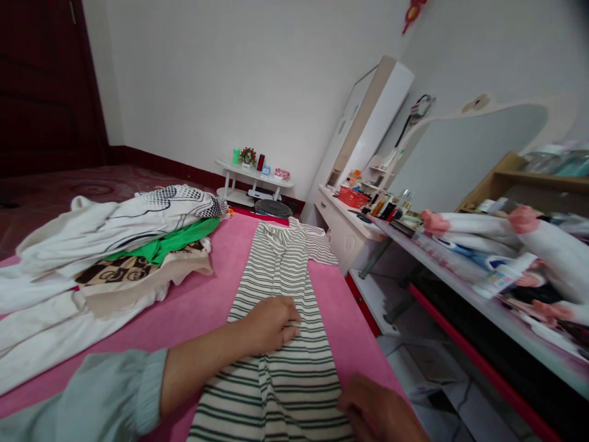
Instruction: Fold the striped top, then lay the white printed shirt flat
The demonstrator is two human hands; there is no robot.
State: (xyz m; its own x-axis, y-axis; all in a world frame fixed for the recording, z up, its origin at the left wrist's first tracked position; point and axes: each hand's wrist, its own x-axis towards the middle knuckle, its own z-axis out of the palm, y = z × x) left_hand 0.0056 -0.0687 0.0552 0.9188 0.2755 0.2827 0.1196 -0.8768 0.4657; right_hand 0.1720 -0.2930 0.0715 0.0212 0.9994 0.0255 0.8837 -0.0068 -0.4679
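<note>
Pink bed (197, 307), white room. Striped top (280, 288) laid long down bed, right of clothes pile (115, 245). Left hand (271, 322) flat, fingers loose, pressing top so it stays smooth. Right hand (377, 411) curled, pinching top's near edge

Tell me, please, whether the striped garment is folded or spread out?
Folded lengthwise: the striped garment lies as a narrow strip on the pink bed, left hand pressing it.

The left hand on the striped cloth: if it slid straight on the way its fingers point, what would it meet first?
The left hand points right across the striped garment; probably only its right edge, then bare pink cover.
</note>
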